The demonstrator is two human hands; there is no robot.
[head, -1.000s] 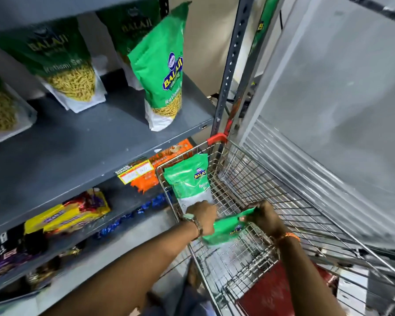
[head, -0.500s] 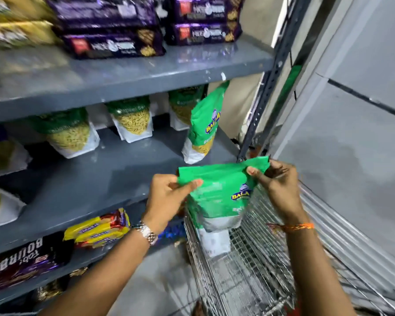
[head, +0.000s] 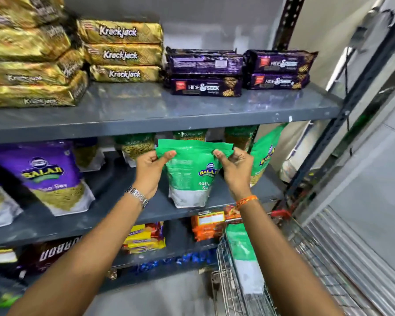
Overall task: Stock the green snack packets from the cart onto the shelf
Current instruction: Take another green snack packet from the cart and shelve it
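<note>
Both hands have the glossy green plastic snack packet point(head: 193, 176) by its top seam, the left hand point(head: 149, 171) pinching the left corner between thumb and curled fingers, the right hand point(head: 235, 169) pinching the right corner the same way; each grip is pressed tight on the film and nothing else; the packet hangs upright over the front part of the grey metal middle shelf point(head: 132, 215), its white base at or just above the shelf board, I cannot tell which. The trouble I would watch for is the base; it looks soft and rounded, so if the corners are let go before it sits flat, the packet may well slump forward and slide off the front lip towards the floor or the wire shopping cart point(head: 233, 290) below, where another green packet point(head: 244, 258) stands waiting. Just beside the right hand a leaning green packet point(head: 263, 160) tilts at the shelf's right end; a nudge from the knuckles might tip it over or push it off the open side. Behind stand a row of green packets point(head: 136, 144) near the back; pushing this one in too hard could knock them down; to the left the purple snack pouch point(head: 53, 179) is well apart and seems safe.
</note>
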